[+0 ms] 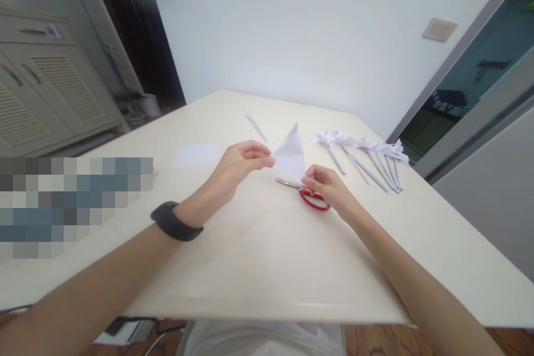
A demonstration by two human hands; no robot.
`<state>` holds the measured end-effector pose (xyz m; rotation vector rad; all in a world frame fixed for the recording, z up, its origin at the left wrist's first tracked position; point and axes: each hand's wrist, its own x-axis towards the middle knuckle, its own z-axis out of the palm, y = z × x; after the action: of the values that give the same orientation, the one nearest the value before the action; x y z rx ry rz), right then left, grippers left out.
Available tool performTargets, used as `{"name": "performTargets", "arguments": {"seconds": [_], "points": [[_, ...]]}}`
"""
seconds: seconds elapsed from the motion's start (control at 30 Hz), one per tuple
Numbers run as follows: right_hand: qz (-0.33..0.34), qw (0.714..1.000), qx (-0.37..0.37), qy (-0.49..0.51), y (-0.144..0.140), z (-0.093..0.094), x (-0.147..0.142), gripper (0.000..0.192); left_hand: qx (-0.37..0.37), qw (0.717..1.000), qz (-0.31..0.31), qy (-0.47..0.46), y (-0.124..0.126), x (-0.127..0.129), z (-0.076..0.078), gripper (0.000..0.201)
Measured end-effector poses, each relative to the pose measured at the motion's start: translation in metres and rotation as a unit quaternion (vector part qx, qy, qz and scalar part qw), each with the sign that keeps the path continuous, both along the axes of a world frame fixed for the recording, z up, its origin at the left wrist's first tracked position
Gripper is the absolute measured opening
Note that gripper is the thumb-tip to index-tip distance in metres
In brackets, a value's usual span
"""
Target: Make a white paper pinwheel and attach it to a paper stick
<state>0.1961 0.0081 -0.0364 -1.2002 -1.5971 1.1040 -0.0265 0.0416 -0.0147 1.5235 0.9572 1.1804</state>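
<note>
Between my two hands is a white sheet of paper [292, 153], folded and pointed at the top, held just above the table. My left hand [246, 162] pinches its left corner between thumb and fingers. At the lower right corner, my right hand [323, 182] pinches the paper too. Beneath and beside my right hand lies a pair of scissors [316, 201] with red handles, its blades pointing left. My right hand partly covers the handles.
Several white paper flowers [362, 147] with rolled stems lie in a row at the right. Thin rolled paper sticks [256, 128] lie near the back of the table [258, 267]. Flat white paper [196, 154] rests left of my left hand. A blurred patch hides the table's left side.
</note>
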Motion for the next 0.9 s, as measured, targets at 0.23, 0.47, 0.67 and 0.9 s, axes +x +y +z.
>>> {"name": "performTargets", "arguments": {"seconds": [0.23,0.47,0.67,0.9], "points": [[-0.003,1.000,0.007,-0.016,-0.002,0.004,-0.002,0.021,-0.002,1.000,0.014,0.006,0.000,0.000,0.001,0.024],[-0.011,0.998,0.054,-0.020,-0.001,0.010,0.006,0.018,-0.025,0.999,-0.031,0.038,-0.006,0.005,0.001,0.023],[-0.038,0.998,0.043,0.019,-0.001,0.011,0.006,0.019,-0.054,0.993,-0.073,0.073,-0.013,0.010,-0.001,0.021],[-0.041,0.998,0.026,0.032,-0.001,0.010,0.005,0.024,-0.044,0.994,-0.066,0.075,-0.014,0.012,0.002,0.019]]}}
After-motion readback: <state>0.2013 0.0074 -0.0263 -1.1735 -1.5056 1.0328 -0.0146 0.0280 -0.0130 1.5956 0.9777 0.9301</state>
